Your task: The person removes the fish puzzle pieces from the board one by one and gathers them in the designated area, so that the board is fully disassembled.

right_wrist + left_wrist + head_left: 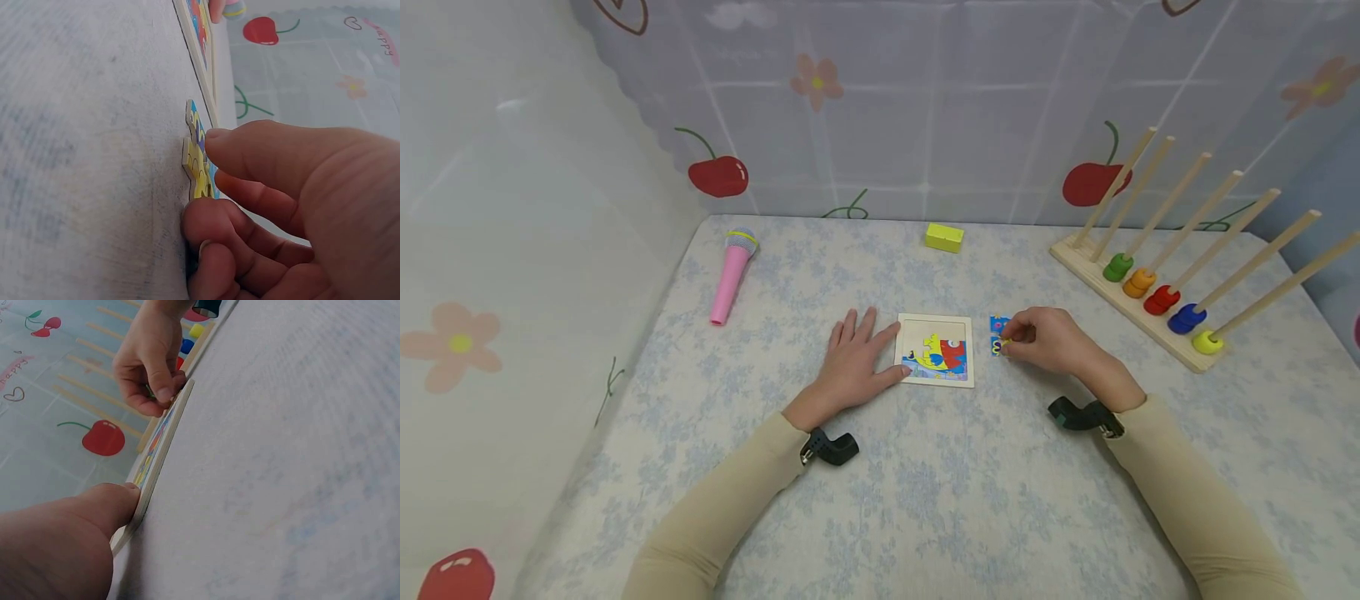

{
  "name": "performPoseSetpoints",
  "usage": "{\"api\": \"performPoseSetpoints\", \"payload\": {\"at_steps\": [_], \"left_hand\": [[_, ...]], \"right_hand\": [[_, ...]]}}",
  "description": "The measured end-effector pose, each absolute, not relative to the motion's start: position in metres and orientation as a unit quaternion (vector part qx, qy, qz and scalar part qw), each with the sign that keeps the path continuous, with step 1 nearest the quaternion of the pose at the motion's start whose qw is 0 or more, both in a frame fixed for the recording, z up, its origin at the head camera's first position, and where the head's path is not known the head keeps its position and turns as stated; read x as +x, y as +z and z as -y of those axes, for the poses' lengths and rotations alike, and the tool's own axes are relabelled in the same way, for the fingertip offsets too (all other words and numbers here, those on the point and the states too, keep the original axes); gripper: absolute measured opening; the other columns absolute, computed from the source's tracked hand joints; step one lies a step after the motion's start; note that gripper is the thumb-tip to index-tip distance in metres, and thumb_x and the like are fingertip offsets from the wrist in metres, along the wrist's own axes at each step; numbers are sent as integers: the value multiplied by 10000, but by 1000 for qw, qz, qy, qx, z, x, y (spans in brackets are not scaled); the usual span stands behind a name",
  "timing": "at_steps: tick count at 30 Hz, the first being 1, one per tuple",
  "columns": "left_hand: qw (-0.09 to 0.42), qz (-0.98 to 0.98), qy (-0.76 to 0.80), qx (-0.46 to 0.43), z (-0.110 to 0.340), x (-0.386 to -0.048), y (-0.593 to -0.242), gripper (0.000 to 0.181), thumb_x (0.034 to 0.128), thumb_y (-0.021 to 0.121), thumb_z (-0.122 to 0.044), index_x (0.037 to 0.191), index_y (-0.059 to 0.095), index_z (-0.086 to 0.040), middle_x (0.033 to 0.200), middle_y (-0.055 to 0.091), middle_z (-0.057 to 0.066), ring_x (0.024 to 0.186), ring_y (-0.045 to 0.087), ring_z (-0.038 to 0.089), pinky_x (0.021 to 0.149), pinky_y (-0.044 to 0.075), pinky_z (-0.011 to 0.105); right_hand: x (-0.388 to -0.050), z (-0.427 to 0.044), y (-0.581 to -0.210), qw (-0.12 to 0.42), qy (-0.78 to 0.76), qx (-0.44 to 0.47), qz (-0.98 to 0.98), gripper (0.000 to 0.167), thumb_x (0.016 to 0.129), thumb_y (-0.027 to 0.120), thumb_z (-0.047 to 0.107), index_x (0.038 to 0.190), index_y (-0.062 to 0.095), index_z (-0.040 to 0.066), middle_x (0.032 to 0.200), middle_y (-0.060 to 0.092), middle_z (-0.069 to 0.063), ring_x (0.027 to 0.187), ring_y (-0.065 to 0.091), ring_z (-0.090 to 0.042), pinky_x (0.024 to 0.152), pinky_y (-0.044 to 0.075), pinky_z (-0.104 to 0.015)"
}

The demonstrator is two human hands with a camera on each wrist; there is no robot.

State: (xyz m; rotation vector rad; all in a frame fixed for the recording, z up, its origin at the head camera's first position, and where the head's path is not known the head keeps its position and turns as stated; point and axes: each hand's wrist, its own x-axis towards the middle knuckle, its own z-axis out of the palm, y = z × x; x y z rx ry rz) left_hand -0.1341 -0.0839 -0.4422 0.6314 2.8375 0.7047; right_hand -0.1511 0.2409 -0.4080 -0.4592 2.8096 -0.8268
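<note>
The left hand (853, 367), fingers spread, rests on the tabletop (887, 483), thumb on the puzzle board's (913, 328) left edge. Across a narrow gap rightward, the right hand (1047, 339) pinches a yellow piece (197, 176) by blue pieces (997, 322).

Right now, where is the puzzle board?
In the head view, the puzzle board lies just right of centre, between the left hand and the right hand.

The word "happy" (15, 370) marks the sheet (37, 465).
</note>
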Motion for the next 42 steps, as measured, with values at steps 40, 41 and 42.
{"api": "performPoseSetpoints", "payload": {"at_steps": [40, 41, 42], "left_hand": [[84, -947, 230, 206, 83, -135, -442, 728, 964, 623, -507, 1581, 412, -184, 1697, 180, 223, 1582, 34, 479, 1259, 75, 632], [85, -947, 230, 206, 83, -135, -442, 726, 965, 621, -510, 1580, 413, -185, 1696, 181, 224, 1581, 36, 480, 1258, 77, 633], [85, -948, 229, 206, 83, -135, -442, 726, 965, 618, -512, 1580, 414, -186, 1696, 183, 223, 1581, 38, 481, 1258, 78, 633]], "right_hand": [[-174, -187, -387, 126, -286, -214, -926, 315, 901, 763, 190, 1160, 697, 23, 958, 702, -110, 749, 599, -193, 637, 517, -283], [-176, -182, -387, 127, -284, -219, -925, 324, 903, 763, 195, 1169, 696, 23, 972, 708, -116, 765, 614, -200, 656, 528, -290], [-177, -178, -386, 127, -282, -225, -924, 332, 906, 759, 201, 1177, 693, 21, 981, 713, -121, 779, 627, -211, 669, 539, -298]]}}
